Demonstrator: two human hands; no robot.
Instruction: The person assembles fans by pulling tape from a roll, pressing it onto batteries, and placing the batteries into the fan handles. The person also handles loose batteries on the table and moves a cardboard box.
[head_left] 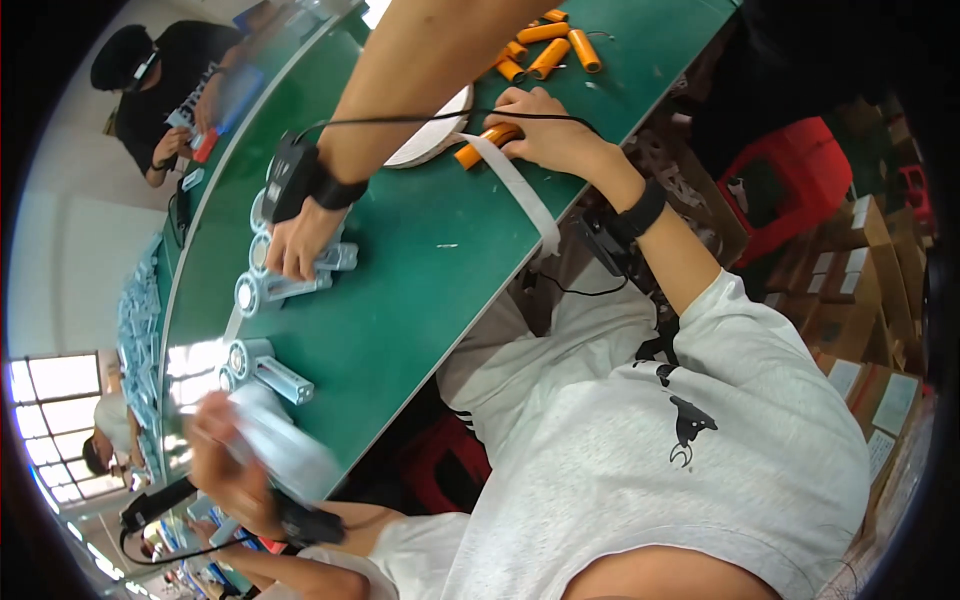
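Green worktable [420, 290]: left hand [300, 240] gripping pale fan parts [290, 285], right hand [545, 130] clasping orange cylinder [485, 143].

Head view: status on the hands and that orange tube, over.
Right hand grips orange tube by white strip. Left hand, blurred, holds pale blue part. Another person's hand on pale parts mid-table.

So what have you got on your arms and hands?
No gloves: my left hand and right hand are bare, with short white T-shirt sleeves higher up. My right wrist wears a black strap with a small black box and a thin black cable. My left wrist has the same kind.
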